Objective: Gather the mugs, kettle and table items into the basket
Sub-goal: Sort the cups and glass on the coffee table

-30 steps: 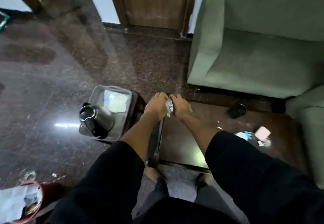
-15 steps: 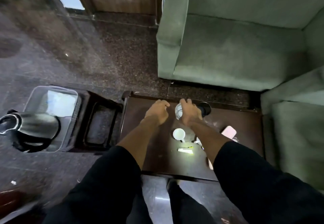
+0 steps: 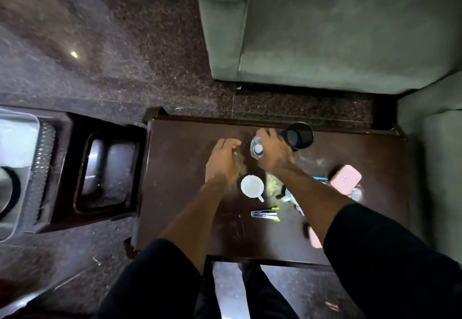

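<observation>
My right hand (image 3: 273, 153) is closed around a small clear glass (image 3: 257, 149) over the dark wooden table (image 3: 190, 193), right beside a black mug (image 3: 298, 136) at the table's far edge. Just left of the glass hovers my left hand (image 3: 223, 162), fingers loosely curled, holding nothing. A white mug (image 3: 252, 186) stands below my hands. Pens (image 3: 265, 213) lie nearer to me. A pink case (image 3: 346, 177) lies at the right. At the far left edge, the clear basket (image 3: 15, 141) holds the steel kettle (image 3: 6, 191), both partly cut off.
A dark wooden stool (image 3: 105, 168) stands between the basket and the table. A green sofa (image 3: 325, 31) fills the far side and another cushion (image 3: 435, 168) the right. A pink flat item (image 3: 313, 237) lies under my right forearm. Glossy stone floor stretches to the left.
The view has swung right and down, from the basket to the table. Both hands moved over the table; my right hand keeps the glass and my left has let go of it.
</observation>
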Demonstrator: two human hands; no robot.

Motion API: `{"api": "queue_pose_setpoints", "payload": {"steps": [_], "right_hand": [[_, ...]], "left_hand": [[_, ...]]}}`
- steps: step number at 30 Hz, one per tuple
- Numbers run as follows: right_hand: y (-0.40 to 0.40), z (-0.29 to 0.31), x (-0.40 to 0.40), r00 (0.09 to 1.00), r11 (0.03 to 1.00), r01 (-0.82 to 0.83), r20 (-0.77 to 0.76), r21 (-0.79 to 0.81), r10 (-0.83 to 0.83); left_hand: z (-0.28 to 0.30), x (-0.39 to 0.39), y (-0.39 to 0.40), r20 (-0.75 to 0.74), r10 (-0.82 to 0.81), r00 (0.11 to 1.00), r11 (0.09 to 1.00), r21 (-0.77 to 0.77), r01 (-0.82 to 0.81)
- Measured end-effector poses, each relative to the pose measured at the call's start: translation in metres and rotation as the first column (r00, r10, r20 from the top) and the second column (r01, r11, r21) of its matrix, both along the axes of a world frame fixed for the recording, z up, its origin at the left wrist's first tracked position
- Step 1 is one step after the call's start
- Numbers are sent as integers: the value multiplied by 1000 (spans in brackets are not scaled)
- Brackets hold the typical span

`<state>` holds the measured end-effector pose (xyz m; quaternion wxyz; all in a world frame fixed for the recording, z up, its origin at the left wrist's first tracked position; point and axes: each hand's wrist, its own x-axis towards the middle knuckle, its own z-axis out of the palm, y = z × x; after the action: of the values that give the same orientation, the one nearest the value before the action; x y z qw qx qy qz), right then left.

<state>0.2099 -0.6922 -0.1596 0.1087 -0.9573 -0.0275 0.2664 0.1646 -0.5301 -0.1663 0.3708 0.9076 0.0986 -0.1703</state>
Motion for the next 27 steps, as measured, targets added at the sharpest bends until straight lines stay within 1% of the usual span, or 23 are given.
{"api": "queue_pose_setpoints", "payload": {"steps": [4,8,13,19,22,25,27], "right_hand": [[1,-19,1,998,999,39,41,28,-40],[3,-25,4,996,996,64,65,54,-68],[5,-25,6,997,997,71,32,29,-72],[2,-15,-7,981,979,194,-10,67,-193],[-6,-10,-28,967,963,250,21,99,-253],[-14,-11,-60,931,926,335,89,172,-353],[-18,-12,-84,918,924,347,144,161,-370]], "left_hand": [[-10,3,-9,22,0,1000,1000,-15,0],[-12,5,-17,58,23,998,1000,-12,-23],[-11,5,-27,136,96,986,995,16,-99],[-4,-1,-35,207,51,977,997,51,-63],[0,-11,-40,210,66,975,994,67,-82],[4,-29,-46,222,44,974,997,58,-58],[7,-43,-48,214,21,977,998,58,-34]]}}
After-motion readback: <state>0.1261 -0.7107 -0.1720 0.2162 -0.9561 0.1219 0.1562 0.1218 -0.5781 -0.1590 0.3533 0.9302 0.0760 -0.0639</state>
